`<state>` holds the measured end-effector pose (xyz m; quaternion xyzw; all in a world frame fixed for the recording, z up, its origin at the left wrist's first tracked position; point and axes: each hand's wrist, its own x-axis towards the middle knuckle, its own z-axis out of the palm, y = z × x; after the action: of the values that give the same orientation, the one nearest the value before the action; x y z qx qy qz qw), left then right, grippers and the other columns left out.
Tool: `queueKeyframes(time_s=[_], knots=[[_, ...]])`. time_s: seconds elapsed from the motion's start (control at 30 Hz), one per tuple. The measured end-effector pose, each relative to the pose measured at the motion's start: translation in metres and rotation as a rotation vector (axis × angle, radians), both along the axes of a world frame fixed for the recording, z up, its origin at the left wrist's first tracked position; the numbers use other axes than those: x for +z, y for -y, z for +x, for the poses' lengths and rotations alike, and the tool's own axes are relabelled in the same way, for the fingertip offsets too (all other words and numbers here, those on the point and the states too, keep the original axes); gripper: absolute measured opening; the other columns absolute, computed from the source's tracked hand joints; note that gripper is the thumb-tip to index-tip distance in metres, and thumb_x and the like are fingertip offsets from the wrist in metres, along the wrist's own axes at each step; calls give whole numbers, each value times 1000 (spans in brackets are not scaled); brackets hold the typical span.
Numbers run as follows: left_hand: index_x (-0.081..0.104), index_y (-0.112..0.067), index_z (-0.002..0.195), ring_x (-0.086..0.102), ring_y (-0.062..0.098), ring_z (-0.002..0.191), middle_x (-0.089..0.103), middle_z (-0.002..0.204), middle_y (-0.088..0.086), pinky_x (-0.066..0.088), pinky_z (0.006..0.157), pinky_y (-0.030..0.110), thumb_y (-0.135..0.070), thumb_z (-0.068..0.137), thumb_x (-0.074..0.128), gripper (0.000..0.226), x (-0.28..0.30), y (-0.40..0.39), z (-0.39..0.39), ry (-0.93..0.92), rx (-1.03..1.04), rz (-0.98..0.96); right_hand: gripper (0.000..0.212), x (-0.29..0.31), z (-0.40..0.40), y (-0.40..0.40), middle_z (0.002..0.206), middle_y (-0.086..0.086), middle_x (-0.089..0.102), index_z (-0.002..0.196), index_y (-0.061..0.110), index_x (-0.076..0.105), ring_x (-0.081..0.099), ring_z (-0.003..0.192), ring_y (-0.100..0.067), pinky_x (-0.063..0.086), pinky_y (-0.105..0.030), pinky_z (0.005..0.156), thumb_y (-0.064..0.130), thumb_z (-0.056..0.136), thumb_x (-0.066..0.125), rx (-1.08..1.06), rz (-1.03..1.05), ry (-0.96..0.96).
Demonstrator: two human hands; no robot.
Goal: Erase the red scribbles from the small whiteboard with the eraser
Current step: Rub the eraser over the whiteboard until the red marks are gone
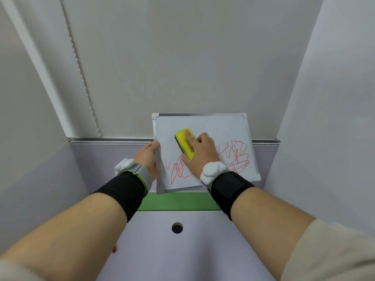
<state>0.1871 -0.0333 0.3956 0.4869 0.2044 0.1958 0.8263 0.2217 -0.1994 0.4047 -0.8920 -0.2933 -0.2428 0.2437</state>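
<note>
A small whiteboard (219, 126) with a silver frame is held tilted above the desk. Red scribbles (237, 157) cover its lower half, partly hidden behind my right hand; the upper half is white. My left hand (147, 157) grips the board's left edge. My right hand (199, 155) presses a yellow eraser (183, 141) with a black underside flat against the board, left of centre, at the upper edge of the scribbles. Both wrists wear black bands with white trackers.
Below the board lies a pale purple desk (162, 250) with a round cable hole (177, 227) and a green strip (176, 201). Purple partition panels (101, 159) stand behind and at both sides. A small red object (114, 249) peeks out under my left forearm.
</note>
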Motion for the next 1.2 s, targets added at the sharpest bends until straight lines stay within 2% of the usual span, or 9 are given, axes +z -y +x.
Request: queueKeyframes(time_s=[0.13, 0.27, 0.4, 0.5, 0.67, 0.8, 0.93, 1.1, 1.2], knots=[[60, -3, 132, 61, 41, 124, 64, 133, 23, 47, 107, 56, -14, 100, 54, 34, 0, -6, 4, 8, 19, -18, 66, -25, -23, -2, 101, -16, 48, 144, 22, 43, 45, 88, -31, 46, -45, 77, 30, 84, 68, 314, -209, 83], [59, -5, 133, 64, 37, 117, 66, 130, 21, 49, 105, 53, -16, 100, 55, 35, 2, -4, 3, 5, 21, -14, 66, -21, -17, 0, 103, -10, 43, 145, 28, 39, 41, 91, -27, 45, -40, 86, 37, 85, 65, 82, -3, 3], [58, -4, 135, 63, 40, 120, 65, 131, 22, 48, 106, 56, -15, 101, 52, 36, 0, -5, 4, 1, -7, 5, 66, -29, -28, 1, 96, -14, 47, 143, 25, 44, 43, 84, -28, 46, -43, 74, 30, 83, 69, 305, -181, 84], [60, -4, 132, 63, 37, 121, 66, 131, 20, 47, 107, 54, -17, 100, 55, 35, 1, -7, 3, -5, 18, 30, 67, -19, -16, 6, 100, -9, 43, 145, 28, 39, 40, 90, -27, 46, -42, 84, 36, 84, 66, 70, -8, 43], [66, -11, 121, 66, 33, 114, 70, 125, 15, 50, 105, 50, -19, 97, 59, 27, 7, -13, 1, -27, 50, 69, 66, -29, -29, 6, 99, -15, 48, 144, 24, 43, 45, 86, -30, 46, -43, 74, 28, 83, 68, 357, -244, 103], [69, -13, 118, 68, 29, 110, 72, 120, 9, 52, 102, 45, -22, 93, 62, 27, 5, -20, 2, -19, 76, 96, 67, -20, -18, 12, 102, -9, 42, 146, 28, 38, 40, 92, -27, 45, -41, 86, 35, 85, 65, 99, -44, 37], [64, -14, 128, 61, 34, 123, 66, 134, 13, 45, 111, 51, -25, 95, 60, 35, 7, -24, -1, -34, 59, 137, 66, -31, -28, 10, 101, -18, 49, 143, 22, 44, 46, 87, -32, 45, -41, 76, 26, 82, 69, 390, -260, 102], [65, -13, 130, 67, 29, 113, 71, 124, 9, 50, 105, 46, -22, 94, 62, 37, 4, -26, -2, -32, 88, 99, 70, -14, 2, 34, 107, -9, 41, 148, 32, 31, 41, 98, -28, 44, -38, 92, 39, 86, 63, -50, 29, -64], [63, -11, 132, 63, 31, 120, 68, 130, 10, 47, 109, 47, -22, 94, 62, 39, 4, -26, 1, -20, 107, 113, 70, -24, -12, 26, 105, -12, 43, 147, 27, 35, 42, 93, -28, 47, -43, 85, 36, 85, 66, 162, -88, 21]])
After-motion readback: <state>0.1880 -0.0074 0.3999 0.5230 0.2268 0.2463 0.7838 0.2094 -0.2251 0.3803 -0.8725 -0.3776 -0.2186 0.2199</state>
